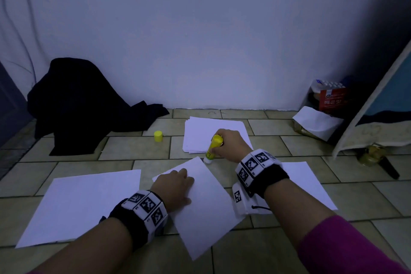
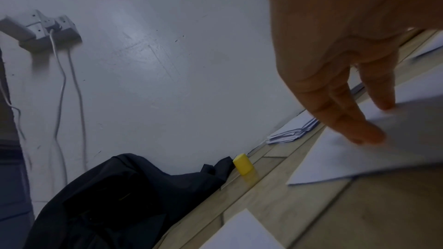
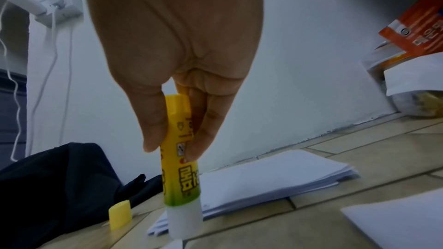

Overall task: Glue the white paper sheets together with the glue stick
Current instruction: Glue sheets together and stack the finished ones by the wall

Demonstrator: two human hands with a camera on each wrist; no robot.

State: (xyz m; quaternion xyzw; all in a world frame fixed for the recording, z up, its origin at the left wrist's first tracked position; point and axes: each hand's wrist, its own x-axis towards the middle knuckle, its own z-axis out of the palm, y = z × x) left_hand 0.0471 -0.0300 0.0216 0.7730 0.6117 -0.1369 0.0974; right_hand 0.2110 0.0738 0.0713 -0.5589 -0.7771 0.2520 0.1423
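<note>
wristbands (image 1: 144,209) — black, white tag blocks | sleeve (image 1: 347,249) — magenta

We pinch the glue stick (image 3: 180,160) upright in our right hand (image 3: 172,48).
Its white tip meets a sheet corner (image 3: 176,244); yellow cap (image 3: 120,214) and paper stack (image 3: 271,179) lie behind.

Hidden, cropped and smeared parts of the floor scene

In the right wrist view the glue stick (image 3: 182,168) label is partly masked by the right hand (image 3: 172,54), its print unreadable; the tip's contact with paper is cut off below. The left hand (image 2: 347,54) fingertips blur in the left wrist view. The right-hand sheet (image 1: 311,184) lies partly behind the wrist.
</note>
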